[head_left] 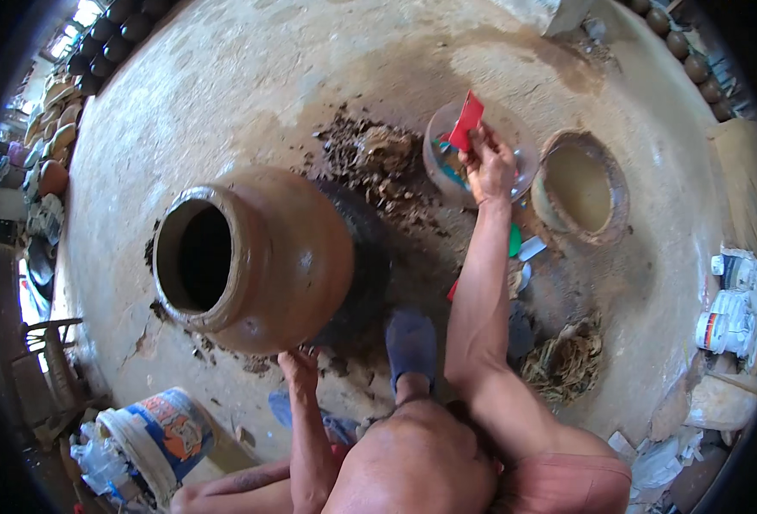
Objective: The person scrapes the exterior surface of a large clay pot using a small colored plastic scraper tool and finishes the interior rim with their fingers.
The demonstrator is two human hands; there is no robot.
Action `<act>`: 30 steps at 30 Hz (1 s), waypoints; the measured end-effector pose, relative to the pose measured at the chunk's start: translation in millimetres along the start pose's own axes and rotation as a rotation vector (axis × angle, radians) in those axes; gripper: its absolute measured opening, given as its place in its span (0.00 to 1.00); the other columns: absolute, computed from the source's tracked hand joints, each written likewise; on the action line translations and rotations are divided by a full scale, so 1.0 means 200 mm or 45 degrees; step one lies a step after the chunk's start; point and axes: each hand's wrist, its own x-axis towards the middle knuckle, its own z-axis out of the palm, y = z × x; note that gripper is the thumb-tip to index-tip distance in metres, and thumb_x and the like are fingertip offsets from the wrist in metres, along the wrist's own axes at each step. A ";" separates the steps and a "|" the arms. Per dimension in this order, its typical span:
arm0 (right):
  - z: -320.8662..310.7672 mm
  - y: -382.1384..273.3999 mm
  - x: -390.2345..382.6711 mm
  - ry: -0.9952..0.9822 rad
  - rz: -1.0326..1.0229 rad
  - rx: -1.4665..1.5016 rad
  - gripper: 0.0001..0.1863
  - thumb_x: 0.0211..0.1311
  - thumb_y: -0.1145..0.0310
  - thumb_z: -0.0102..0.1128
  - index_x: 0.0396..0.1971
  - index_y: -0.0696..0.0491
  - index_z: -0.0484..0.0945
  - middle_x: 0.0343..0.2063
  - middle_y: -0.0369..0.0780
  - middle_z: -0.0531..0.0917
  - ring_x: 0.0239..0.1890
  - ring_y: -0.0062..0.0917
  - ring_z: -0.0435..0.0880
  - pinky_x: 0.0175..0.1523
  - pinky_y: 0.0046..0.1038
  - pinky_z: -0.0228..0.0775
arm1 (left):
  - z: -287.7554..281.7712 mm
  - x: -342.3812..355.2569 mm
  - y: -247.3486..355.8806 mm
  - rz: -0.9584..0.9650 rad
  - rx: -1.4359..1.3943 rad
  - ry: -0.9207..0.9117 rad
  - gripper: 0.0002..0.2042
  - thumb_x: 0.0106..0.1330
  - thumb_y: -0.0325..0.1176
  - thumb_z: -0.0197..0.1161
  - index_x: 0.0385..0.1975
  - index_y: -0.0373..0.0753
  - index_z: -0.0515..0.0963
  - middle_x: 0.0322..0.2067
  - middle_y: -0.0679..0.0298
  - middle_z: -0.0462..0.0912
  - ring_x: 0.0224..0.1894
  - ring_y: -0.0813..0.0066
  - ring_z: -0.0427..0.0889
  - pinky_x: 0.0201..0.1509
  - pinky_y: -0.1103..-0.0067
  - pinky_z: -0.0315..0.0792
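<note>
- The big brown pot (301, 248) lies on its side on the floor, its dark mouth facing left.
- The right hand (490, 167), right of the pot and farther out, has its grip closed on a flat red piece (466, 122), held over a clear tub (434, 158).
- The left hand (299, 370) is at the pot's near side, fingers partly hidden; I cannot tell whether its grip is closed.
- Clay scraps (387, 158) are scattered just right of the pot.
- Well right of the pot stands a basin (622, 206) of murky water.
- A bucket (185, 420) lies tilted on the pot's near side.
</note>
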 end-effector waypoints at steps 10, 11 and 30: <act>0.23 0.46 -0.44 -0.494 -0.012 -1.153 0.20 0.60 0.66 0.65 0.52 0.54 0.78 0.38 0.50 0.88 0.39 0.43 0.90 0.48 0.43 0.81 | 0.08 0.29 0.50 0.295 0.343 -0.013 0.29 0.71 0.51 0.60 0.67 0.41 0.69 0.64 0.60 0.74 0.65 0.58 0.72 0.65 0.56 0.69; 0.22 0.50 -0.47 -0.520 0.005 -1.245 0.17 0.59 0.68 0.63 0.49 0.55 0.79 0.37 0.52 0.88 0.41 0.47 0.89 0.49 0.45 0.81 | 0.11 0.30 0.53 0.309 0.372 -0.021 0.30 0.71 0.51 0.61 0.67 0.41 0.69 0.64 0.60 0.74 0.65 0.58 0.72 0.65 0.56 0.69; 0.24 0.56 -0.74 -0.635 -0.015 -1.262 0.19 0.52 0.70 0.65 0.47 0.47 0.86 0.39 0.49 0.87 0.46 0.49 0.85 0.53 0.48 0.78 | 0.29 -0.31 -0.11 -0.364 0.373 -0.119 0.38 0.72 0.68 0.53 0.71 0.46 0.61 0.64 0.55 0.70 0.61 0.53 0.74 0.60 0.57 0.77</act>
